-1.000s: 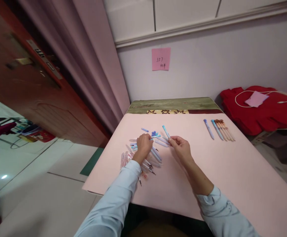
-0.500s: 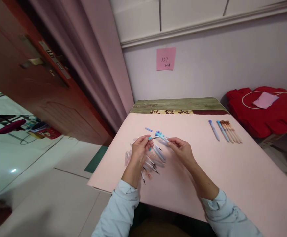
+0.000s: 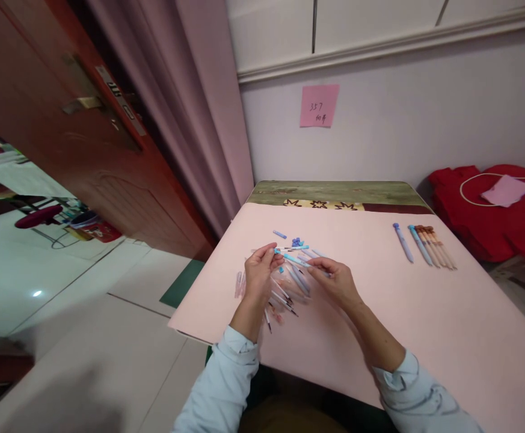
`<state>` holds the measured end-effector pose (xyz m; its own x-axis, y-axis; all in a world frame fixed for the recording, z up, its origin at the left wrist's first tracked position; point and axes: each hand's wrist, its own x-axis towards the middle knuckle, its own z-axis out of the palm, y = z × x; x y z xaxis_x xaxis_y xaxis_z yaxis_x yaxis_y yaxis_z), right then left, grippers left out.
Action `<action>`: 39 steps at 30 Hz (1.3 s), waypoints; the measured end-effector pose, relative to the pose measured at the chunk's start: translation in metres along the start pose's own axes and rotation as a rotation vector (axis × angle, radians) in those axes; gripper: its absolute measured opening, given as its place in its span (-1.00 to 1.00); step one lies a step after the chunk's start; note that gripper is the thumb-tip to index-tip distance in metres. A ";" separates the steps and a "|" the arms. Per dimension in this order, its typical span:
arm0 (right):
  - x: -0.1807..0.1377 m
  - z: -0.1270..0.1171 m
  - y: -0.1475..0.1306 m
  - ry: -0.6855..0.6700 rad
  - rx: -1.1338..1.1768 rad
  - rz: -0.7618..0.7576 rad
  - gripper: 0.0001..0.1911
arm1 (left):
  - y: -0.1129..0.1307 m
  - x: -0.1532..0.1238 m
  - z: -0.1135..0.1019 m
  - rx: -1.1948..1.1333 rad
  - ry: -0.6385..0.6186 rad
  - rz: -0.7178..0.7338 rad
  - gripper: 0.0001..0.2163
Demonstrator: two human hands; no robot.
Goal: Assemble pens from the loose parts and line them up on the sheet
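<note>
Slim light-blue pen (image 3: 294, 259), slanted, seemingly midair

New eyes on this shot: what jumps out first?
Probably the right hand holding a blue barrel, with the left hand pinching a small blue piece at its far end, above scattered pen parts. Then the bright red cloth beyond the table's right edge, and the pink note on the wall, marked 357.
</note>
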<state>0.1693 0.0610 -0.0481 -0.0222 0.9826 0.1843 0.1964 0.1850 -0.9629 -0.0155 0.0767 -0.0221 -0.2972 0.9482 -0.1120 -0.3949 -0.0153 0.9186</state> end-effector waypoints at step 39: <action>0.002 0.006 0.015 -0.005 -0.136 -0.033 -0.80 | 0.007 -0.004 0.008 0.264 -0.097 0.216 -0.68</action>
<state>0.1662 0.0660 -0.0629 -0.0358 0.9761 0.2144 0.3264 0.2142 -0.9207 -0.0094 0.0750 -0.0124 -0.2603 0.9579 0.1208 -0.0896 -0.1485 0.9848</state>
